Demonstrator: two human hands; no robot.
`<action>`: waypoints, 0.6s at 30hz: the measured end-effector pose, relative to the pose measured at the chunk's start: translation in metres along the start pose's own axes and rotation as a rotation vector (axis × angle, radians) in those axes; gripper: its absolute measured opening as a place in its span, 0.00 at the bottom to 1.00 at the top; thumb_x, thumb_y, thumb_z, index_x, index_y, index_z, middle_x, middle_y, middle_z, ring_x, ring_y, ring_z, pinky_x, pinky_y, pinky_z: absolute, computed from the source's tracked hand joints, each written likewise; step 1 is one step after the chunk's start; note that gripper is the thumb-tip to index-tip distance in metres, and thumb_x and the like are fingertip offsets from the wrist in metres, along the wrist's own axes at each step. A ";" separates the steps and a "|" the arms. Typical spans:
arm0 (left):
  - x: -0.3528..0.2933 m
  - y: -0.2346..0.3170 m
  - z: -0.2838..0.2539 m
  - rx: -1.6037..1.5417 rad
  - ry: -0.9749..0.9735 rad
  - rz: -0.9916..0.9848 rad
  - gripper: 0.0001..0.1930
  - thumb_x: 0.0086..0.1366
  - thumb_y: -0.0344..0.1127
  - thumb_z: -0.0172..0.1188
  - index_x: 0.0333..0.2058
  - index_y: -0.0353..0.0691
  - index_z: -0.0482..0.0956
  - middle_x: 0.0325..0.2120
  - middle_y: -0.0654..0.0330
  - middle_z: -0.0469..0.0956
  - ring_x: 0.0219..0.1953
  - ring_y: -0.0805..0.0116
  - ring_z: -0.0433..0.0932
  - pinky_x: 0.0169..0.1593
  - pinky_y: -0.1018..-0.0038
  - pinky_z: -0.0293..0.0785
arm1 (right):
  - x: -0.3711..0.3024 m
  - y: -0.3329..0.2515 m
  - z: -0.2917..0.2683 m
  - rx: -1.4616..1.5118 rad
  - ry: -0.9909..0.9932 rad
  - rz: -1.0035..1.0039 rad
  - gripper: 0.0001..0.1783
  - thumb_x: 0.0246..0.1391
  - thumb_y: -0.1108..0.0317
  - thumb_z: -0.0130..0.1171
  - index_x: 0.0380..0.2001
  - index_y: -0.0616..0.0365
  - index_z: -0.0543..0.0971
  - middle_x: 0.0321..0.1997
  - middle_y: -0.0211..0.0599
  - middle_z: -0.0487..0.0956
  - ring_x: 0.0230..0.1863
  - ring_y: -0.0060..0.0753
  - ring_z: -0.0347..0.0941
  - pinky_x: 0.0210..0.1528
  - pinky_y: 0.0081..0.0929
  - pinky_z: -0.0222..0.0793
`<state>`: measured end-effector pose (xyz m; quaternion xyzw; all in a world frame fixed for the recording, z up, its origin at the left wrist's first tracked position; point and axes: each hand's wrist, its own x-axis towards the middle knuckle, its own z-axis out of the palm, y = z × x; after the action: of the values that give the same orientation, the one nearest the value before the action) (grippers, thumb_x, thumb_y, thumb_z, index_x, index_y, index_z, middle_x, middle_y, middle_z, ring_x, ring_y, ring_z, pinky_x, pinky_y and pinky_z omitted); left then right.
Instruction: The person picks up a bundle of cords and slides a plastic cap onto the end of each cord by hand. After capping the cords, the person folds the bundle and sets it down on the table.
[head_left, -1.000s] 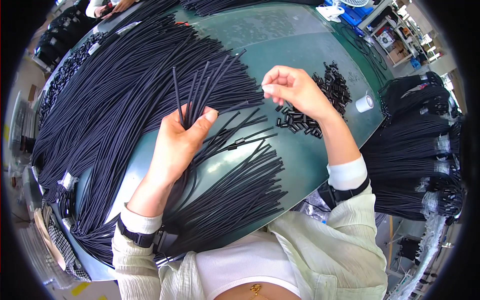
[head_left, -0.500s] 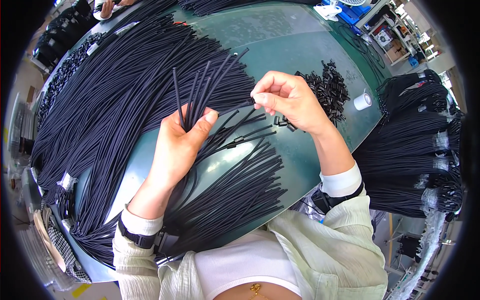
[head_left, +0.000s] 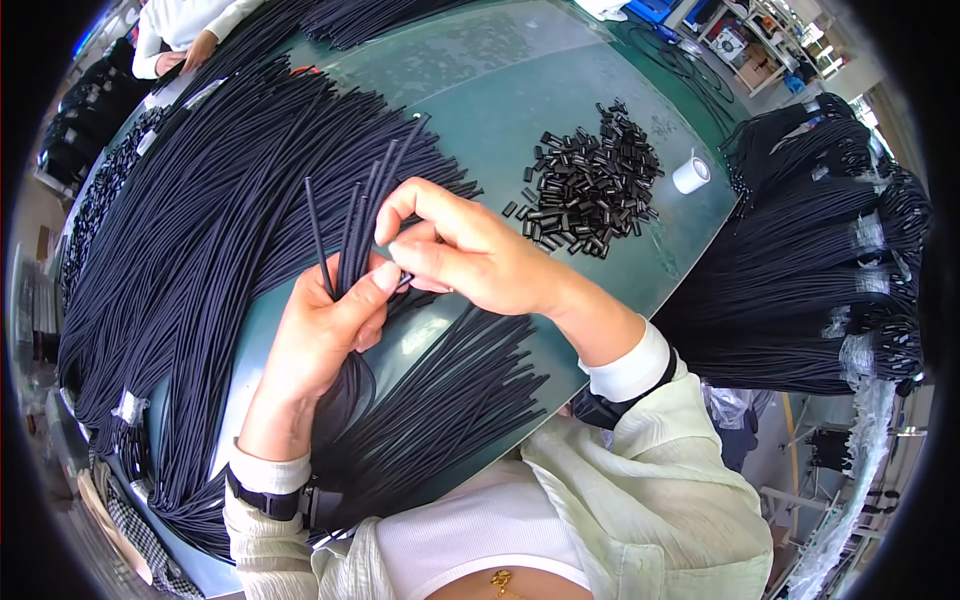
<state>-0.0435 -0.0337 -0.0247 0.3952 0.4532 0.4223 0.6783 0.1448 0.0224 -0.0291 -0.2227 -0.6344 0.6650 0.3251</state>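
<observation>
Over the desk (head_left: 470, 95), toward its near edge, black cords (head_left: 350, 235) are gripped in the fingers of the left hand (head_left: 325, 325); a dark piece (head_left: 405, 281) is mostly hidden by the right hand (head_left: 470, 258), whose grip cannot be told.

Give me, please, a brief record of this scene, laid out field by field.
Left hand: closed around several black cords
Right hand: at the left thumb; its contents are unclear
Surface: green table
Loose parts: pile of small black tubes, right of the cords
Beside pile: white roll
Upper left: another person's hands
</observation>
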 end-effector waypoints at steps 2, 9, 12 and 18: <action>-0.001 0.005 -0.001 0.202 -0.015 0.020 0.08 0.64 0.35 0.57 0.32 0.36 0.76 0.15 0.71 0.69 0.19 0.86 0.63 0.22 0.86 0.57 | -0.001 0.001 -0.003 0.155 -0.025 0.041 0.09 0.59 0.63 0.54 0.33 0.57 0.69 0.28 0.27 0.75 0.27 0.13 0.68 0.29 0.12 0.62; 0.002 -0.006 -0.027 0.564 0.246 0.271 0.09 0.65 0.35 0.55 0.35 0.35 0.77 0.16 0.72 0.69 0.18 0.86 0.62 0.22 0.86 0.57 | 0.004 0.007 -0.094 -0.715 0.320 0.132 0.12 0.55 0.59 0.56 0.35 0.57 0.76 0.24 0.30 0.77 0.27 0.22 0.73 0.30 0.21 0.67; 0.002 0.000 -0.018 0.505 0.256 0.314 0.10 0.65 0.36 0.55 0.37 0.34 0.77 0.16 0.71 0.69 0.18 0.85 0.62 0.23 0.86 0.58 | 0.008 0.009 -0.140 -1.397 0.473 0.351 0.09 0.51 0.62 0.59 0.31 0.55 0.79 0.30 0.40 0.80 0.35 0.40 0.78 0.36 0.31 0.72; 0.013 0.013 0.008 0.239 0.166 0.152 0.09 0.64 0.36 0.57 0.37 0.36 0.76 0.16 0.73 0.66 0.16 0.87 0.58 0.19 0.86 0.52 | 0.031 0.033 -0.155 -1.628 0.346 0.499 0.11 0.48 0.67 0.59 0.36 0.58 0.77 0.37 0.43 0.80 0.41 0.46 0.75 0.44 0.37 0.70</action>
<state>-0.0360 -0.0186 -0.0148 0.4699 0.5236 0.4467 0.5527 0.2282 0.1530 -0.0726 -0.6168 -0.7870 0.0132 0.0013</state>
